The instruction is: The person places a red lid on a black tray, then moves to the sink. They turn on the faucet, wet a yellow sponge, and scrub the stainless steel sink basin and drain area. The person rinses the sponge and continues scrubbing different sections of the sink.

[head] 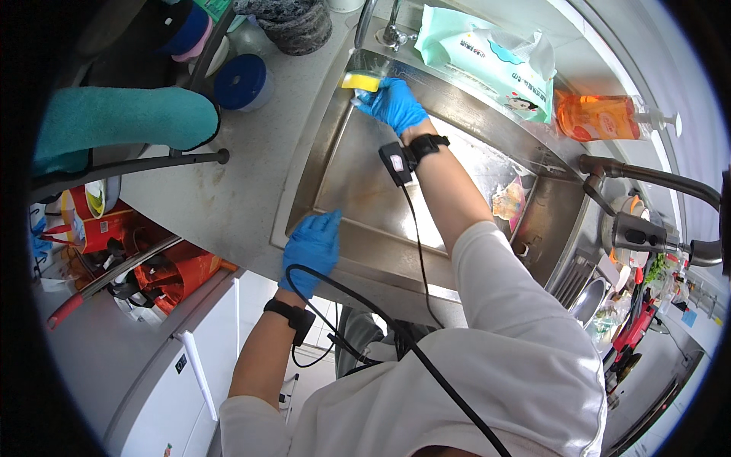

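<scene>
My right hand (397, 105), in a blue glove, holds a yellow sponge (361, 81) at the far left corner of a stainless steel sink (360, 165). A little white foam shows under its fingers. My left hand (311, 245), gloved in blue too, rests on the near left corner of the sink's rim with its fingers extended; nothing shows in it. Wet glare covers part of the sink floor. Towards its right end lies a piece of food waste or wrapper (508, 201), too unclear to name.
A wipes pack (485, 63) and an orange soap pump bottle (597, 117) stand behind the sink. The pull-out faucet (639, 231) reaches in from the right. Left are a blue-lidded container (241, 81) and a teal cloth (131, 117) on a rack. A black cable (394, 325) crosses before me.
</scene>
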The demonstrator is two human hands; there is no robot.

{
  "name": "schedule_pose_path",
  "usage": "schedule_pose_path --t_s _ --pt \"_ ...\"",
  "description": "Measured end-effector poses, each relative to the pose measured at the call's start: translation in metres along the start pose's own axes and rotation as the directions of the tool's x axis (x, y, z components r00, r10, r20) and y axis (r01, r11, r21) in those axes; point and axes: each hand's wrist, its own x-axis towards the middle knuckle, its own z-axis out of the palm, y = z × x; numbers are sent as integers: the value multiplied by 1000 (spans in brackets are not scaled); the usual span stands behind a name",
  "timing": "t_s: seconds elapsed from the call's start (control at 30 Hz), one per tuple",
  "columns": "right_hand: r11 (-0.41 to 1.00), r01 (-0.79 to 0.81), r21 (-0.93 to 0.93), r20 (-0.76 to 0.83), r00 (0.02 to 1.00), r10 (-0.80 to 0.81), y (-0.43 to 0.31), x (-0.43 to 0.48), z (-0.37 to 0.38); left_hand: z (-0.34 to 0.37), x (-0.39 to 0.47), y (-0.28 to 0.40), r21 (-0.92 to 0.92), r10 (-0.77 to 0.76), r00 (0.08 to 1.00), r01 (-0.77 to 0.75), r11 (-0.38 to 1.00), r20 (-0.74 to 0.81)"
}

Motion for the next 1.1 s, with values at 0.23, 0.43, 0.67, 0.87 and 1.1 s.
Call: schedule_pose_path --t_s 0.23,0.43,0.67,0.87,1.1 --pt "815 248 -524 16 959 -282 -12 -43 56 -2 0 3 37 -15 1000 15 999 16" --pt "696 269 -666 36 943 -330 -3 -63 75 -2 2 5 0 -12 1000 12 1000 17" --pt "840 326 -433 -84 914 -398 9 -59 78 -4 4 6 0 -24 999 24 1000 28" --pt "971 213 -112 23 977 -211 16 -55 44 -3 4 6 -17 4 1000 -4 1000 -9" --pt "929 147 339 196 955 -222 19 -52 39 -3 5 5 -16 -3 1000 3 1000 5"
